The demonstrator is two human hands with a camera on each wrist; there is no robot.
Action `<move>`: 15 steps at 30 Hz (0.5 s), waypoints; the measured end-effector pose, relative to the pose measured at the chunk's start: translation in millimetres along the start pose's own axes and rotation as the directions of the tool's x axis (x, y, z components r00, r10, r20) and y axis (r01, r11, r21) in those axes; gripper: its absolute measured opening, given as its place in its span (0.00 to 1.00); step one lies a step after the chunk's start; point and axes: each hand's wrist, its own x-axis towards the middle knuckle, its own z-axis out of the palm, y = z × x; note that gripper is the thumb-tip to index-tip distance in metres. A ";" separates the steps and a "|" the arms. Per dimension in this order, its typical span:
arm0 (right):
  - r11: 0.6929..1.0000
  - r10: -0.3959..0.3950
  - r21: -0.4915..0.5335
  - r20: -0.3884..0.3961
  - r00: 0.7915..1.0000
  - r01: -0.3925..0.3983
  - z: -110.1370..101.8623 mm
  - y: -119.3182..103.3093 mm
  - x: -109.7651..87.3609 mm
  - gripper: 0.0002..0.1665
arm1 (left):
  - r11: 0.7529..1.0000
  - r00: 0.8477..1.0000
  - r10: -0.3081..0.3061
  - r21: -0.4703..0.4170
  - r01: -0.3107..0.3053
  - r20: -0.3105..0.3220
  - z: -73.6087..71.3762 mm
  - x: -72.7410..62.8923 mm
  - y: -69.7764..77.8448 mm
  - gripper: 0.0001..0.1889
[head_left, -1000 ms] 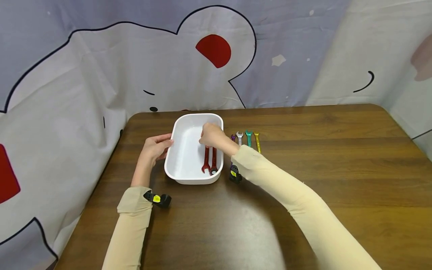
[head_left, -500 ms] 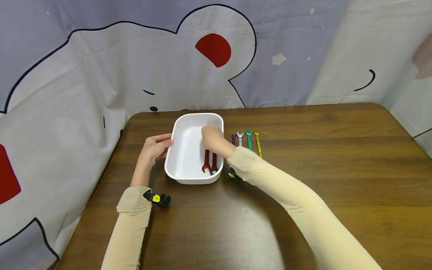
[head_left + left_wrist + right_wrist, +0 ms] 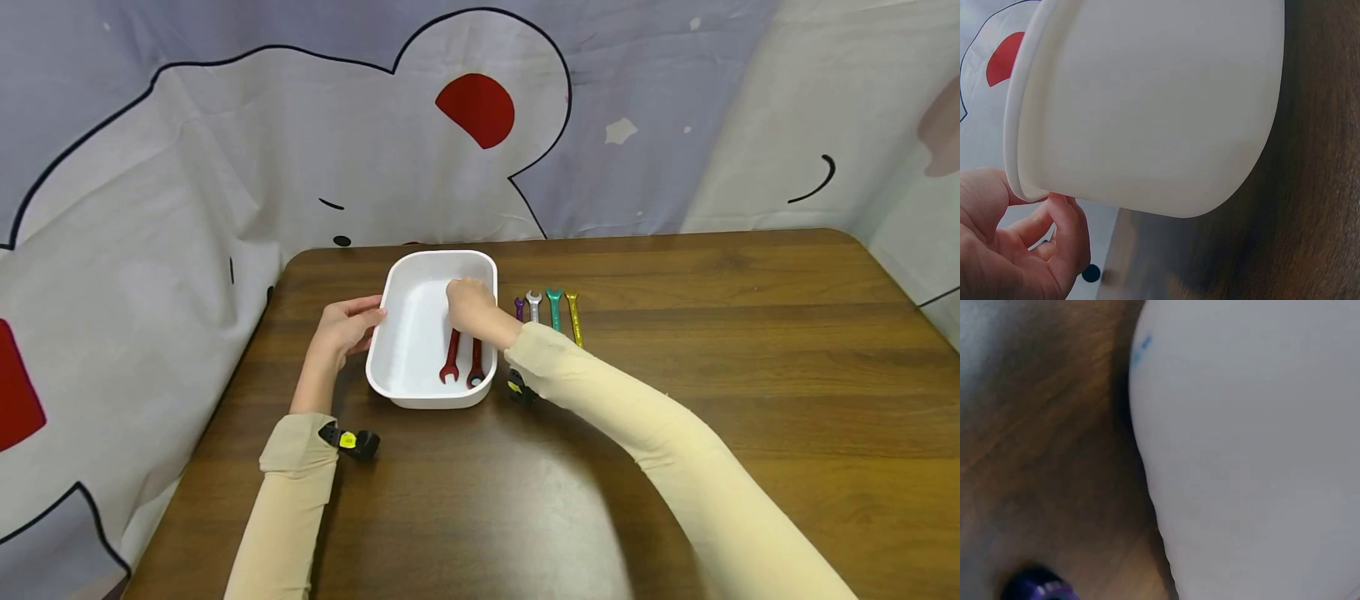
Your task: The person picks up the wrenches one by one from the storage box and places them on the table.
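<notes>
A white plastic tub (image 3: 408,358) stands on the wooden table. My left hand (image 3: 347,327) pinches its left rim between thumb and fingers, which the left wrist view shows close up at the tub's corner (image 3: 1147,125). Inside the tub, my right hand (image 3: 474,310) has curled fingers over the upper end of a red open-end wrench (image 3: 451,360) and holds it there; the fingertips are hidden. A second red wrench (image 3: 476,362) lies to its right, close to the tub wall, its top covered by the same hand.
Right of the tub lie a purple wrench (image 3: 519,308), a silver wrench (image 3: 534,305), a green wrench (image 3: 554,309) and a yellow wrench (image 3: 574,319), partly hidden by my right sleeve (image 3: 555,358). A printed cloth (image 3: 337,150) hangs behind the table.
The lower end of the left red wrench has swung leftward, away from the other red one. My right hand has shifted only slightly; my left hand has kept its place on the rim.
</notes>
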 end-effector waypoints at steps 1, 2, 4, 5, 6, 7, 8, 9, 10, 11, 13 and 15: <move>1.000 0.003 0.002 0.010 1.000 -0.003 -0.4 0.2 1.0 0.10 | 1.000 1.000 0.000 -0.001 0.000 0.000 -0.1 0.3 -0.1 0.24; 1.000 0.008 0.007 0.020 1.000 -0.008 -0.8 0.3 2.2 0.10 | 1.000 1.000 0.000 0.001 0.000 0.001 -0.1 0.8 -0.3 0.24; 1.000 0.017 0.004 0.037 0.999 -0.017 -2.0 0.3 4.5 0.11 | 1.000 1.000 -0.001 0.002 0.001 0.002 -0.4 1.0 -0.5 0.24; 1.000 0.023 0.007 0.046 0.999 -0.023 -2.7 0.2 5.6 0.12 | 1.000 1.000 -0.002 0.002 0.002 0.002 -0.5 1.0 -0.5 0.24; 1.000 0.028 0.010 0.056 0.998 -0.028 -3.4 0.1 6.5 0.13 | 1.000 1.000 -0.001 0.005 0.001 0.002 -0.7 1.1 -0.6 0.24; 0.999 0.030 0.011 0.063 0.998 -0.031 -4.0 0.2 7.1 0.14 | 1.000 1.000 -0.001 0.004 0.001 0.002 -0.8 1.0 -0.5 0.24; 1.000 0.028 0.007 0.071 0.997 -0.029 -4.7 0.2 7.6 0.13 | 1.000 1.000 0.000 0.006 0.000 0.003 -0.9 0.9 -0.4 0.24; 1.000 0.021 0.007 0.079 0.997 -0.021 -5.3 0.3 7.8 0.13 | 1.000 1.000 0.001 0.004 -0.001 0.004 -1.1 1.0 -0.3 0.24; 1.000 0.010 0.006 0.084 0.996 -0.011 -5.9 0.7 7.5 0.13 | 1.000 1.000 0.003 0.005 -0.003 0.005 -1.3 1.0 -0.3 0.24; 1.000 -0.003 0.004 0.087 0.996 0.003 -6.5 1.1 7.2 0.13 | 1.000 1.000 0.004 0.006 -0.004 0.004 -1.4 0.7 -0.2 0.24; 1.000 -0.024 0.006 0.089 0.996 0.023 -7.3 1.8 6.4 0.12 | 1.000 1.000 0.004 0.007 -0.004 0.005 -1.7 0.7 -0.7 0.24; 0.999 -0.035 0.007 0.083 0.996 0.035 -7.3 2.2 6.4 0.12 | 1.000 1.000 0.003 0.010 -0.003 0.005 -2.0 0.3 -0.9 0.25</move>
